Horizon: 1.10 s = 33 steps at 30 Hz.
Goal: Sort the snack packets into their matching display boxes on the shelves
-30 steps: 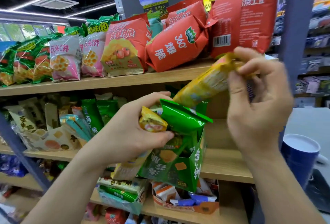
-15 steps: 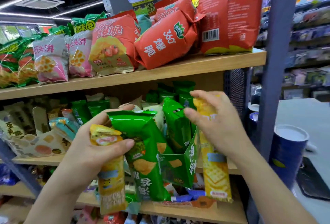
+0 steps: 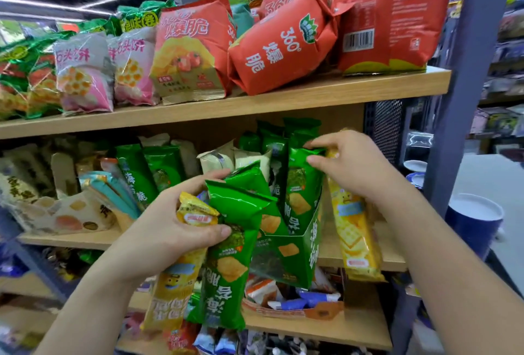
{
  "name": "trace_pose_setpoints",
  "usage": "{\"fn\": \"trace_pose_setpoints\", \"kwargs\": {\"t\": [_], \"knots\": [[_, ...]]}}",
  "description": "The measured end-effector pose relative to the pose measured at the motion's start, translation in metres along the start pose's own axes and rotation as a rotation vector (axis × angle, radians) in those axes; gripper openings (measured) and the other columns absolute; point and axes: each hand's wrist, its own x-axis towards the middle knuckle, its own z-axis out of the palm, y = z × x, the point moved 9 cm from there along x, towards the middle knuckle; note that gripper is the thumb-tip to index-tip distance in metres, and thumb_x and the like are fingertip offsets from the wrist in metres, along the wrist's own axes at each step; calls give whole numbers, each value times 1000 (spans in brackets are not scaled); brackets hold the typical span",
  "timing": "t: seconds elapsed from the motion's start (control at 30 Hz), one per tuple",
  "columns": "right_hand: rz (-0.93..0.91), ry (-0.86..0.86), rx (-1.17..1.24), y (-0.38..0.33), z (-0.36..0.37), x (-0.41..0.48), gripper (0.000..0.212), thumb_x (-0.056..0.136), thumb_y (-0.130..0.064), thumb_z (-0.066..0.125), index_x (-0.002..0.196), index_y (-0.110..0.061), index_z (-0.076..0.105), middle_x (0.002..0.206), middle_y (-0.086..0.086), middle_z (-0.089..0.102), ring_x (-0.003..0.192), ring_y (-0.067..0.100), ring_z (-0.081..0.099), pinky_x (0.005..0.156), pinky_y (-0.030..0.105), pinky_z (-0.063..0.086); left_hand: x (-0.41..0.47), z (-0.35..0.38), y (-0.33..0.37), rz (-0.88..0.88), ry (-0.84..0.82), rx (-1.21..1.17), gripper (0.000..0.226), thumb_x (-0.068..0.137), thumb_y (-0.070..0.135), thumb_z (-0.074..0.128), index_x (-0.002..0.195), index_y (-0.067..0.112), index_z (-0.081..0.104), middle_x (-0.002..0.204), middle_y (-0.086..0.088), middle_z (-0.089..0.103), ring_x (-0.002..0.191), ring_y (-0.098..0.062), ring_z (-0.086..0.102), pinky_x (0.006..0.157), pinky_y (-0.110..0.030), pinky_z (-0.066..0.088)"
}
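Green cardboard display box (image 3: 297,258): stands on the middle wooden shelf (image 3: 73,241), with several green packets upright inside.
Right hand (image 3: 348,165): grip narrow. Thumb and forefinger pinch the top seal of an upright green foil packet (image 3: 302,184) in the box, probably to seat it square among its neighbours.
Long yellow cracker packet (image 3: 354,235): hangs just beside the box's right wall. Its top is hidden behind the right hand, so it seems to be held by the other fingers, but I cannot tell how. I judge it is kept outside because it does not match.
Left hand (image 3: 170,230): grip closed round a bundle of a second yellow packet (image 3: 175,292) and a hanging green packet (image 3: 226,269), both dangling in front of the box. Looks like stock waiting its turn.
Step in hand: greens go to the green box. The yellows are not yet placed, and I cannot pick out their box.
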Motion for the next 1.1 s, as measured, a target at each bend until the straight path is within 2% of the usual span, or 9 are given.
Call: {"fn": "trace_pose_setpoints", "kwargs": {"t": [0.2, 0.4, 0.53, 0.6, 0.67, 0.83, 0.9, 1.0, 1.1], "knots": [[-142, -102, -318, -18, 27, 5, 43, 97, -28, 55, 136, -45, 53, 115, 5, 59, 110, 30, 59, 85, 34, 49, 34, 36, 14, -55, -166, 71, 73, 74, -4, 79, 135, 25, 51, 110, -5, 73, 104, -21, 69, 86, -29, 55], [-129, -184, -297, -1, 29, 8, 69, 93, -20, 55, 145, -56, 29, 145, 10, 48, 125, 30, 53, 90, 39, 50, 62, 49, 16, -147, -194, 126, 53, 65, 12, 79, 115, 7, 63, 105, -14, 73, 99, -31, 70, 94, -53, 52], [-87, 143, 97, 12, -2, -18, 45, 94, -32, 60, 136, -43, 47, 105, 5, 60, 87, 16, 57, 72, 20, 45, 58, 42, 13, -117, -192, 27, 52, 68, 6, 80, 115, 1, 58, 106, -21, 71, 97, -37, 69, 90, -52, 54], [-110, 262, 260, 6, -18, -44, 29, 89, -38, 62, 118, -43, 58, 103, -3, 61, 92, 2, 56, 74, 7, 38, 52, 30, 17, -28, -128, -38, 41, 65, -1, 81, 100, 15, 69, 95, -13, 74, 86, -26, 72, 77, -39, 59], [-133, 214, 316, -7, -12, -69, 27, 82, -47, 64, 108, -41, 63, 105, -14, 63, 99, -6, 56, 81, 4, 39, 39, 10, 20, 64, -27, -114, 40, 60, -1, 79, 86, 29, 74, 90, -6, 75, 80, -20, 72, 69, -30, 59], [-125, -70, 67, -26, 59, -98, 45, 80, -54, 69, 123, -41, 63, 111, -20, 56, 103, 1, 57, 92, 26, 49, 6, -40, -23, 8, 135, -173, 53, 51, 14, 86, 102, 13, 69, 97, -16, 74, 83, -28, 73, 66, -34, 59], [-65, -59, -36, -23, 70, -94, 41, 83, -50, 71, 122, -40, 65, 107, -14, 57, 99, 11, 61, 86, 36, 52, -1, -51, -49, -102, 224, -129, 67, 51, 12, 90, 111, 9, 61, 93, -11, 75, 82, -24, 73, 71, -37, 58], [-2, -4, -179, -18, 70, -89, 22, 86, -51, 66, 102, -37, 71, 99, -11, 59, 92, 16, 61, 73, 35, 51, -4, -51, -68, -166, 259, -127, 41, 65, -6, 82, 94, 14, 62, 82, -5, 76, 73, -18, 72, 68, -31, 60], [68, 72, -255, -5, 59, -84, 14, 87, -43, 67, 95, -33, 74, 99, -7, 64, 93, 21, 63, 71, 34, 49, 0, -41, -78, -175, 209, -150, 36, 70, -11, 77, 90, 15, 62, 78, -5, 75, 68, -15, 71, 61, -24, 57]]}}
